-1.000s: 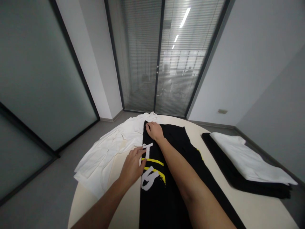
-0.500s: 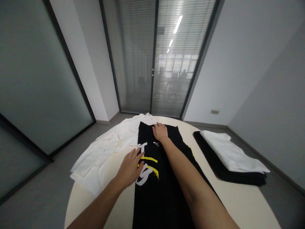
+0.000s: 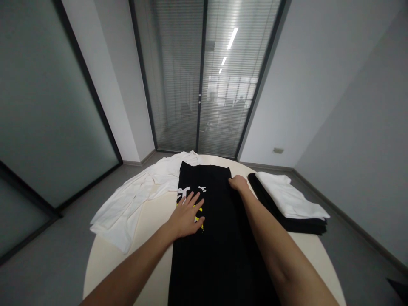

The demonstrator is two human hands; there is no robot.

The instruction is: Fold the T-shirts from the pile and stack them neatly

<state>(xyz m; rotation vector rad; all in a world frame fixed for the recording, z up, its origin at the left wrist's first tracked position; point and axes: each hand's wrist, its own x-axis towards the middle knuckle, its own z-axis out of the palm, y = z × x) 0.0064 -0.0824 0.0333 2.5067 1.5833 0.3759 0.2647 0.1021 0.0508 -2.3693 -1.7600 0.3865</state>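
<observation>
A black T-shirt [image 3: 219, 238] with white lettering and yellow strokes lies lengthwise on the table, its sides folded into a long strip. My left hand [image 3: 187, 216] rests flat on the printed part, fingers spread, covering some of the yellow strokes. At the far right edge of the shirt, my right hand [image 3: 238, 182] is closed with its fingers curled on the black cloth. My right forearm hides part of that side.
Crumpled white clothing [image 3: 137, 191] spreads along the left side of the pale round table [image 3: 153, 229]. To the right lies a stack with a folded white garment [image 3: 290, 195] on top of folded black cloth [image 3: 306, 225]. Beyond stands a glass partition with blinds [image 3: 178, 85].
My right hand has moved from the shirt's far middle to its right edge and closed there. My left hand has slid right onto the print. The view has shifted slightly.
</observation>
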